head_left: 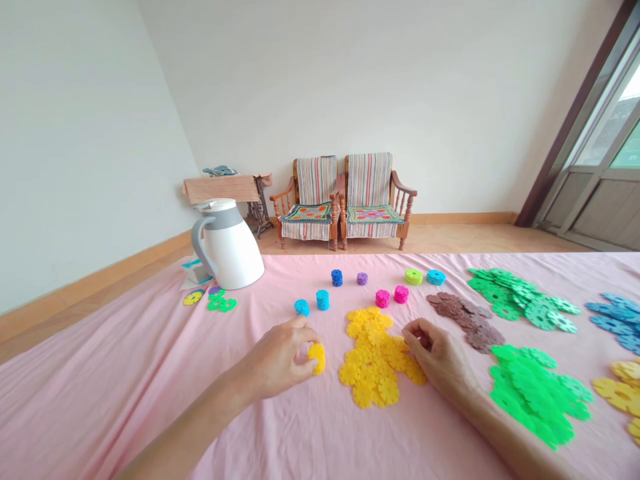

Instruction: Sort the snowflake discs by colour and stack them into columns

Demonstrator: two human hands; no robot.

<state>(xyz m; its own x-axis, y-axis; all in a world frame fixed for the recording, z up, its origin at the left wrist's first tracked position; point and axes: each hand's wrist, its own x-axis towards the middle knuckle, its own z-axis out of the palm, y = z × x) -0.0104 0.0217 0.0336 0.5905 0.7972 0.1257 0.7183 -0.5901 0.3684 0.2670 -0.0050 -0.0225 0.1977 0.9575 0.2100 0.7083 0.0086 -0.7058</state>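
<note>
My left hand (280, 357) is closed on a small stack of yellow snowflake discs (317, 357), resting on the pink cloth (150, 373). A loose pile of yellow discs (373, 360) lies just right of it. My right hand (440, 357) rests at that pile's right edge, fingers curled over a few yellow discs; whether it grips one is hidden. Beyond the pile stand short stacked discs: light blue (302, 307), blue (323, 299), dark blue (337, 277), purple (363, 278), two pink (383, 298), lime (413, 276) and cyan (436, 277).
A white jug (230, 243) stands at the back left, with a few green and yellow discs (220, 301) by it. Loose piles lie to the right: brown (465, 317), green (523, 297), bright green (537, 393), blue (617, 317), yellow (623, 393). Two wooden armchairs (345, 200) stand by the wall.
</note>
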